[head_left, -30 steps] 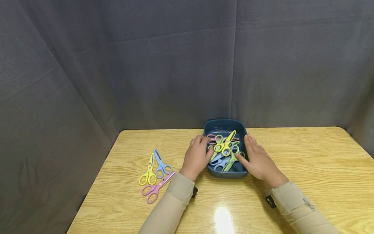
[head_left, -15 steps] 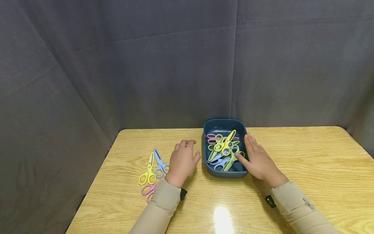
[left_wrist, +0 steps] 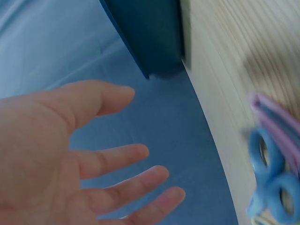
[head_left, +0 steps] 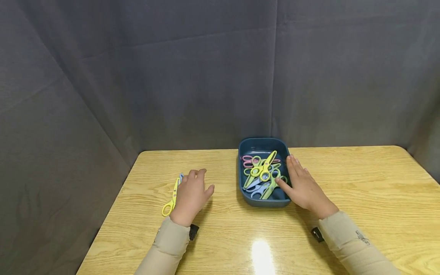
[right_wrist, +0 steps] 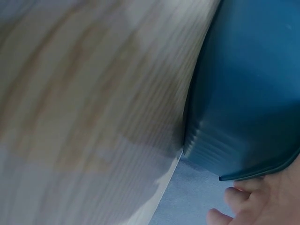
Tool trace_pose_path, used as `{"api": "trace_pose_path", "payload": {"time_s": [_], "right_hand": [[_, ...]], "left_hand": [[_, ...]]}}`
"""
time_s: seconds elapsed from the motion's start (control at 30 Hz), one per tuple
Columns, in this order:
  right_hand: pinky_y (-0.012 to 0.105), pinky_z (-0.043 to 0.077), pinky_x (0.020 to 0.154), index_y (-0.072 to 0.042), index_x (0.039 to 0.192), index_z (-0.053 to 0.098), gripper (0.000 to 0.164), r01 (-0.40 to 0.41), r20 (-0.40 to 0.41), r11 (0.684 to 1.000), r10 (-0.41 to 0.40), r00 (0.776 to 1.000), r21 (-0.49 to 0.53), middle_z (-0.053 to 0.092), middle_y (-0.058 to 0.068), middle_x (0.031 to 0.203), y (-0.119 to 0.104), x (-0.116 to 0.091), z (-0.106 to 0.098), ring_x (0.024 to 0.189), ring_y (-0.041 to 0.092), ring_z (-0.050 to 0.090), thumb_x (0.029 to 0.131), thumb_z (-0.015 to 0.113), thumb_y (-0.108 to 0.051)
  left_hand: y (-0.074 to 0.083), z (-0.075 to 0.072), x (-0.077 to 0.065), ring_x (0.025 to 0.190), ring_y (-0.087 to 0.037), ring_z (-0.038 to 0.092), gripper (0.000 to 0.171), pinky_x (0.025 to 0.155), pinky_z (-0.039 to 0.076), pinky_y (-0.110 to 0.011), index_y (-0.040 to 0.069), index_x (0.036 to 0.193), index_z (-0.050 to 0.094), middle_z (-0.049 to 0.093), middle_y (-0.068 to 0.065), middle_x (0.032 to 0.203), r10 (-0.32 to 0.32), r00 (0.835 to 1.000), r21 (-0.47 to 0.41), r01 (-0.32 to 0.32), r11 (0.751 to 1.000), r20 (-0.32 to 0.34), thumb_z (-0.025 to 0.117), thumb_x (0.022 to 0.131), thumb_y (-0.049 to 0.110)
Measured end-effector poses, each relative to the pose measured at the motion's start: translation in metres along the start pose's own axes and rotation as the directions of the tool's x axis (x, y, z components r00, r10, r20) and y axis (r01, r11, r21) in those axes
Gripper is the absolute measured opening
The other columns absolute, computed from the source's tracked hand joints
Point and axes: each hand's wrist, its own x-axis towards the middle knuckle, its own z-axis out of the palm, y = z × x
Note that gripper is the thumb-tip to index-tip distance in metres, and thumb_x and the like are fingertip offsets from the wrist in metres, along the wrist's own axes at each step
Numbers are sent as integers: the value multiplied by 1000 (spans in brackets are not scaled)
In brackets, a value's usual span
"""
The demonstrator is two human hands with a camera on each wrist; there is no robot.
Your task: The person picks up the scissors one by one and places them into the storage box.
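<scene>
My left hand (head_left: pixel 191 196) hovers over scissors on the left of the table, fingers spread, holding nothing. Partly behind it in the head view lie yellow scissors (head_left: pixel 168 208) and the tip of blue scissors (head_left: pixel 181 176). The left wrist view shows the blue handles (left_wrist: pixel 267 176) beside pink scissors (left_wrist: pixel 283 143); the head view hides the pink pair under the hand and sleeve. My right hand (head_left: pixel 306 187) rests at the right side of a dark blue bin (head_left: pixel 264 203), fingers straight along its wall, thumb over the rim. Several scissors lie inside, yellow ones (head_left: pixel 264 167) on top.
A wooden table (head_left: pixel 227 236) carries everything. Grey cloth (head_left: pixel 206 84) hangs right behind its back edge and along the left side. The bin stands near the back edge, with bare table (head_left: pixel 220 164) between it and the left hand.
My left hand has left the bin's left rim and moved left across the table to above the loose scissors. The right hand has stayed at the bin.
</scene>
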Motion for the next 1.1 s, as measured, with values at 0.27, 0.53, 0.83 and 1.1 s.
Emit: {"api": "trace_pose_path", "payload": {"time_s": [0.27,0.53,0.83,1.1], "right_hand": [[64,14,118,9,158,8,88,12,-9,1000,-12,1000,3,7,29,165,-2,-1,1,151,47,10,105,44,-52],[63,14,118,9,158,8,89,9,-15,1000,-9,1000,2,7,29,165,-1,-1,-1,151,47,10,105,45,-52],[64,15,118,10,157,9,89,10,-13,1000,-10,1000,3,7,30,165,-1,-2,0,151,47,11,105,45,-51],[64,14,118,9,158,8,88,6,-6,1000,-6,1000,-1,6,29,165,-2,-1,-1,151,47,10,105,45,-51]], "left_hand": [[-29,-13,-14,113,-53,54,67,83,53,-63,-7,142,50,53,-32,135,-86,990,22,84,996,110,76,91,28],[-50,-20,-21,114,-57,51,73,77,53,-64,-11,142,47,50,-36,133,-174,969,9,175,985,175,78,90,30],[-64,-26,-25,104,-53,50,71,77,51,-61,-16,132,50,52,-36,122,-248,933,26,251,968,262,79,88,31],[-70,-21,-24,86,-42,51,54,81,44,-54,-15,106,58,55,-28,97,-245,922,54,240,969,299,84,82,27]]}}
